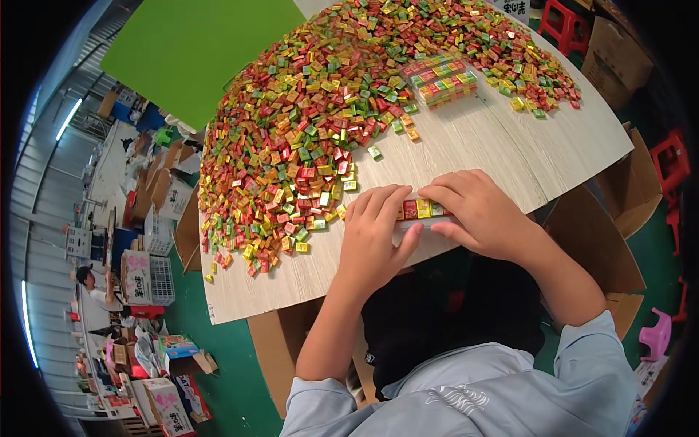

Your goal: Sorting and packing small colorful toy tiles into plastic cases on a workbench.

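Near the table's front edge lies a short row of small wrapped candies (422, 209), red, yellow and green, in what looks like a narrow clear plastic box. My left hand (373, 237) grips its left end, the thumb on the near side and the fingers over the far side. At the other end my right hand (480, 213) holds it the same way, fingers bent. Both hands hide the ends of the box. Beyond them a large heap of the same candies (291, 131) spreads over the table. Several filled clear boxes (445, 81) are stacked beside the heap.
The pale wood-grain table (502, 146) has a curved look. Behind it stands a green board (189, 58). Open cardboard boxes (593, 233) flank the table at right; red stools (564, 28) and a pink stool (655, 333) are beyond. Far left, another person (98, 298) sits among cartons.
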A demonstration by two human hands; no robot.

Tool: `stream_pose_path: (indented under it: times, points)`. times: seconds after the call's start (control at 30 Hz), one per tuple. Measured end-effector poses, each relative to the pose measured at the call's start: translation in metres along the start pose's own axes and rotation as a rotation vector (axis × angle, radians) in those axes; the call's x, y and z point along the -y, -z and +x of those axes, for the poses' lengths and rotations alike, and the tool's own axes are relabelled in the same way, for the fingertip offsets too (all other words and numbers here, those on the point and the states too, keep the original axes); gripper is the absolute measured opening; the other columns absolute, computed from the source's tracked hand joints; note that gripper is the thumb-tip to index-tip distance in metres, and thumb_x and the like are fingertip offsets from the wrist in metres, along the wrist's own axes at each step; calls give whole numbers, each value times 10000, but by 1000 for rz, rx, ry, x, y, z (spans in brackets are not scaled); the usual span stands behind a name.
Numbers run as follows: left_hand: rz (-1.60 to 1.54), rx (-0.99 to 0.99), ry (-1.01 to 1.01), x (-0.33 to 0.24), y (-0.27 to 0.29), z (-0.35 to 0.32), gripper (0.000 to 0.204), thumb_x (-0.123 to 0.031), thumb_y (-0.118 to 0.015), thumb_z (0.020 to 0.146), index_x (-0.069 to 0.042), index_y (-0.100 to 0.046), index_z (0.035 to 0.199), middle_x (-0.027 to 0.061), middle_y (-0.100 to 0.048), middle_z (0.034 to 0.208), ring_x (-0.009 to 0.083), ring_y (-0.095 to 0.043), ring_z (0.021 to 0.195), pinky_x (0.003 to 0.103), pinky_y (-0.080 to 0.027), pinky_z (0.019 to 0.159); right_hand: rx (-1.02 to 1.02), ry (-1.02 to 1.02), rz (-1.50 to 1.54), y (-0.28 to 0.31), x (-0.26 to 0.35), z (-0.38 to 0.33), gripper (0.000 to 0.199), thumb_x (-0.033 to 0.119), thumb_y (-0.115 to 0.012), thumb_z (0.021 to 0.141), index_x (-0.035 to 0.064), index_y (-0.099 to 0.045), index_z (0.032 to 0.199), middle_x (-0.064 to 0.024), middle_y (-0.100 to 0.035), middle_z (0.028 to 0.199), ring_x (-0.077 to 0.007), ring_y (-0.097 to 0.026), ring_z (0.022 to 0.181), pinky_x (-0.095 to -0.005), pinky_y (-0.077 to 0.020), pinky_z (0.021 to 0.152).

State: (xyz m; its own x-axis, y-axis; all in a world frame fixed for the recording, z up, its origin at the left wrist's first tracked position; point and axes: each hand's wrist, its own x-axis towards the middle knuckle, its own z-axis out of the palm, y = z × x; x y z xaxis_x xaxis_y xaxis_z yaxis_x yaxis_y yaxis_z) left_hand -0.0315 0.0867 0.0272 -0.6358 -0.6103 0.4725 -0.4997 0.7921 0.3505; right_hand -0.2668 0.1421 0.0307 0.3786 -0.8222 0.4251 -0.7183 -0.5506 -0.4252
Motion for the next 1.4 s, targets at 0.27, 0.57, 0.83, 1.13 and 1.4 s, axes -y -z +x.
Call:
stream_pose_path:
  times: [0.27, 0.57, 0.83, 1.13, 1.4]
  points:
    - [-58, -42, 25, -4, -1, 9, 353, -130, -742, 918, -38, -676, 1252, 134, -683, 1260, 361, -603, 1194, 468, -448, 1058, -36, -62, 72, 0, 0, 4, 425, 203, -743, 930, 46, -630, 1307, -153, -677, 1237, -372, -642, 1140, -476, -470, 1026]
    - [-61, -60, -23, 2, 0, 15, 301, -162, -805, 890, -64, -704, 1156, 113, -669, 1154, 343, -578, 1134, 462, -434, 1031, -100, 23, -23, 6, 0, 8, 433, 176, -783, 900, 48, -645, 1290, -156, -683, 1214, -364, -663, 1103, -469, -506, 980]
    - [-83, -57, 10, 3, -3, 16, 280, -184, -832, 871, -78, -705, 1096, 89, -655, 1101, 337, -568, 1120, 471, -426, 1017, -135, 31, -6, 5, -3, 8, 432, 167, -799, 888, 57, -652, 1279, -136, -696, 1197, -347, -675, 1087, -465, -520, 970]
    - [-39, -51, -47, 0, 3, 19, 393, -220, -864, 845, -100, -704, 1184, 86, -647, 1056, 328, -570, 1055, 458, -441, 955, -134, 100, -64, 13, -5, 10, 409, 182, -819, 868, 69, -667, 1231, -109, -711, 1132, -318, -680, 1066, -463, -509, 968]
    - [-7, -12, -32, -7, 7, 21, 550, -279, -919, 791, -119, -681, 1261, 84, -644, 1039, 317, -615, 997, 457, -478, 892, -119, 104, -27, 17, -3, 11, 400, 178, -826, 851, 75, -675, 1207, -111, -702, 1123, -348, -669, 1052, -472, -526, 936]
